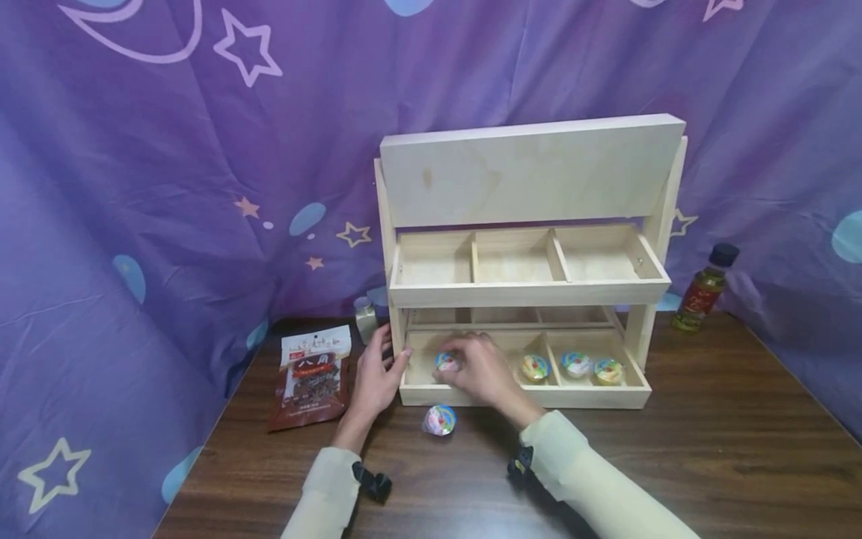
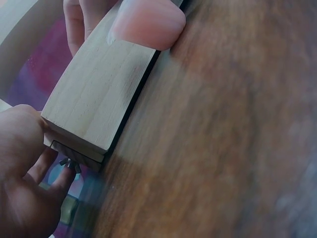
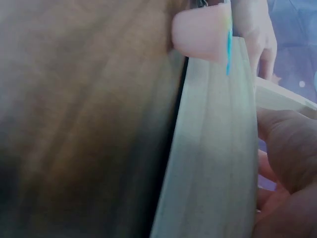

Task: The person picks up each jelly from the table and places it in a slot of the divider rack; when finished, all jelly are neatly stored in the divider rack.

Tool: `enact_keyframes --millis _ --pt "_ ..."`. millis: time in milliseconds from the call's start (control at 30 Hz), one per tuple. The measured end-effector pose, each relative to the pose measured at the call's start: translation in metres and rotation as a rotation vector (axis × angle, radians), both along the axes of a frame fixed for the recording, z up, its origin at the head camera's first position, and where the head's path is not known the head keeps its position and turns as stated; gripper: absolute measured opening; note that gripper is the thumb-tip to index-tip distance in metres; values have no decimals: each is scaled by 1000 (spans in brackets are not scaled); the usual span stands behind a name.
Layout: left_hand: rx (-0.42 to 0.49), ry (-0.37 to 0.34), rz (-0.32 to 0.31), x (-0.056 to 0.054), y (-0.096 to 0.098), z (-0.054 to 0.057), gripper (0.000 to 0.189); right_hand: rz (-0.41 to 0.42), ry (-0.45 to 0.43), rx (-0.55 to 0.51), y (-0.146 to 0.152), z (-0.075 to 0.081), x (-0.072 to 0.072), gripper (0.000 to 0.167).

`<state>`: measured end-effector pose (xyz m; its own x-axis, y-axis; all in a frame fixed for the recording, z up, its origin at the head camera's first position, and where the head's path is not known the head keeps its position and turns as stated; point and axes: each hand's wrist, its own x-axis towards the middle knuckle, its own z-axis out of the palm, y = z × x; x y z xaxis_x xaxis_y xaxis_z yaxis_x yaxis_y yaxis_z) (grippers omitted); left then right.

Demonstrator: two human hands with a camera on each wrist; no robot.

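Note:
A two-tier wooden rack [image 1: 525,293] stands on the table. My left hand [image 1: 378,378] grips the left end of its lower tray, thumb at the front corner; the left wrist view shows that hand [image 2: 25,168] around the tray's end, near a wing nut [image 2: 71,165]. My right hand [image 1: 481,368] reaches into the tray's left part and pinches a jelly cup [image 1: 444,362], partly hidden by the fingers. Another jelly cup [image 1: 440,421], pink with a blue-rimmed lid, stands on the table before the tray. To the right, several jelly cups [image 1: 577,364] sit inside the lower tray.
A brown spice packet [image 1: 313,382] lies left of the rack, with a small jar [image 1: 366,318] behind it. A dark-capped bottle [image 1: 703,292] stands at the right. The upper tray [image 1: 528,293] has three compartments. A purple cloth [image 1: 323,150] hangs behind the table [image 1: 727,449].

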<state>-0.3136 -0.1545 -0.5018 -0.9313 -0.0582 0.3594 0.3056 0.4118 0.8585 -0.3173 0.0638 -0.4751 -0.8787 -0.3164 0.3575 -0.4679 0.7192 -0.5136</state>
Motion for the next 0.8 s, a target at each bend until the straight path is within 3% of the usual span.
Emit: enact_keyframes --millis 267,633,800 --pt "17 6 -17 -2 2 -2 60 35 -13 80 -1 6 -2 46" --pt "24 -2 -14 -1 0 0 61 67 -34 66 2 8 -3 41" --pt "15 -10 -8 -1 0 -1 62 112 -12 13 6 14 5 38"
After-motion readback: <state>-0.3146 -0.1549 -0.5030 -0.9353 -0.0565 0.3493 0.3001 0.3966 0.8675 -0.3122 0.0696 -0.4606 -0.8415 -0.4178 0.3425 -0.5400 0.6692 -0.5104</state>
